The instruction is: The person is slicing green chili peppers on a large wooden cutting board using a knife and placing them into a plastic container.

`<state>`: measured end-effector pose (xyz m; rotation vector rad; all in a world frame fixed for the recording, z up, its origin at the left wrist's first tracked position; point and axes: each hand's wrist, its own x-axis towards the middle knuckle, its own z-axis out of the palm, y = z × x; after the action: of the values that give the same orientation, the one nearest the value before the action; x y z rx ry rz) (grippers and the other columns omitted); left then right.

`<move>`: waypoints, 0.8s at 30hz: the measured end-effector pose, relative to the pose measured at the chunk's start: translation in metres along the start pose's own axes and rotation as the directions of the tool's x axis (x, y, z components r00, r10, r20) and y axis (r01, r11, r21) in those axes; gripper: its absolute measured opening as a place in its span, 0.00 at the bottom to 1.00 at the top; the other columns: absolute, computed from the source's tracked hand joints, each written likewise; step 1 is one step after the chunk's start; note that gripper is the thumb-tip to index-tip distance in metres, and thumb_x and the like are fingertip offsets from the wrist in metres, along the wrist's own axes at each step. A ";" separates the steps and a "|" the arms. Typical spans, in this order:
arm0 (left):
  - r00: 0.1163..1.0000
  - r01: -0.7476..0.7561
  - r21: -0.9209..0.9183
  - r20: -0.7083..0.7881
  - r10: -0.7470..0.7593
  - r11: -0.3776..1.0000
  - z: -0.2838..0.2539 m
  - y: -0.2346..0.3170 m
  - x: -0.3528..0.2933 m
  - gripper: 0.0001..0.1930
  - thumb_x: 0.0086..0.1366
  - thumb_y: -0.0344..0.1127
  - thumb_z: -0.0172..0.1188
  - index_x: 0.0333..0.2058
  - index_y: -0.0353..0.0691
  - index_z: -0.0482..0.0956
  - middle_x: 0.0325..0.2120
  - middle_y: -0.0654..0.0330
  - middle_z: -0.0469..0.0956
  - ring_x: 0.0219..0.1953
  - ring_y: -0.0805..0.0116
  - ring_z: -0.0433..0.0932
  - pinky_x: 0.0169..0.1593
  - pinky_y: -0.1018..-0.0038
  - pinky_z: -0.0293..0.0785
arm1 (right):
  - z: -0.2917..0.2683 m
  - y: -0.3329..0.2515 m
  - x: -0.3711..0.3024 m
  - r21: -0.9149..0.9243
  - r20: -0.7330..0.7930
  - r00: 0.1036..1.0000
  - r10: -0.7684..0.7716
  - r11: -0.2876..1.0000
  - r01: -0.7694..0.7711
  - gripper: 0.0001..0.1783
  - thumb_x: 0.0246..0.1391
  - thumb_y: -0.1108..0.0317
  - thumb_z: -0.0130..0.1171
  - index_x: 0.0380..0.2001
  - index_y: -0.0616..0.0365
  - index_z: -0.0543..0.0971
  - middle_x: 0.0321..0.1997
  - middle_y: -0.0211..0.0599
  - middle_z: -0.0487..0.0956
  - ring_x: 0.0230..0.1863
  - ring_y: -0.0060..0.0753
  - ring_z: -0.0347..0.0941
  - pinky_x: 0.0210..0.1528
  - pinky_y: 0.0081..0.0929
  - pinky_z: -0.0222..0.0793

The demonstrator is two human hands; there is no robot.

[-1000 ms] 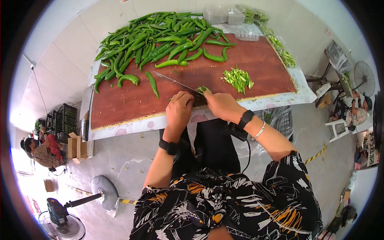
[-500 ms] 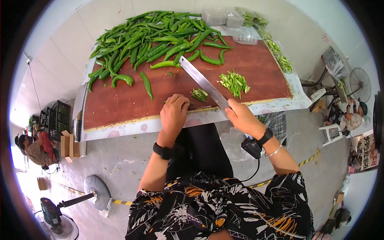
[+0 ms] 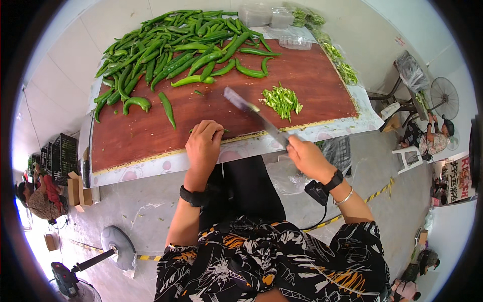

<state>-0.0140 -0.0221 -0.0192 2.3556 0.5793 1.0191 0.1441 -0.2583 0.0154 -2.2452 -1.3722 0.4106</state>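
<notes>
My right hand (image 3: pixel 308 158) grips the handle end of a long, flat-bladed knife (image 3: pixel 274 132), which slants away to the left over the board and is blurred near its tip. A few pale green slices (image 3: pixel 254 107) show at the blade. Just beyond the blade lies a heap of sliced green chili (image 3: pixel 283 102). At the board's near edge, my left hand (image 3: pixel 204 143) has its fingers bent down over a green chili pepper (image 3: pixel 226 131), mostly hidden beneath them. One whole chili (image 3: pixel 167 110) lies apart, beyond my left hand.
A large pile of whole green chilies (image 3: pixel 171 48) covers the far left of the reddish-brown board (image 3: pixel 146 143). Clear plastic tubs (image 3: pixel 295 42) stand at the back, and packed slices (image 3: pixel 343 65) line the right edge. A fan (image 3: pixel 118 249) stands on the floor, lower left. Other people sit at both sides.
The knife has swung over the small group of slices by my left hand, and those slices now show at the blade, closer to the heap. The whole view has shifted slightly.
</notes>
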 end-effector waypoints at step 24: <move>0.994 -0.109 -0.056 -0.015 0.109 0.992 0.016 0.005 0.007 0.07 0.51 0.27 0.64 0.31 0.41 0.81 0.35 0.63 0.79 0.42 0.58 0.74 0.46 0.65 0.71 | 0.004 -0.038 0.028 -0.083 0.016 0.991 -0.132 0.988 0.132 0.09 0.58 0.70 0.51 0.37 0.62 0.65 0.23 0.52 0.76 0.29 0.61 0.73 0.29 0.51 0.66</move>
<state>0.0033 -0.0260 -0.0219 2.3543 0.4247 1.0843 0.1269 -0.2182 0.0325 -2.2048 -1.5600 0.3246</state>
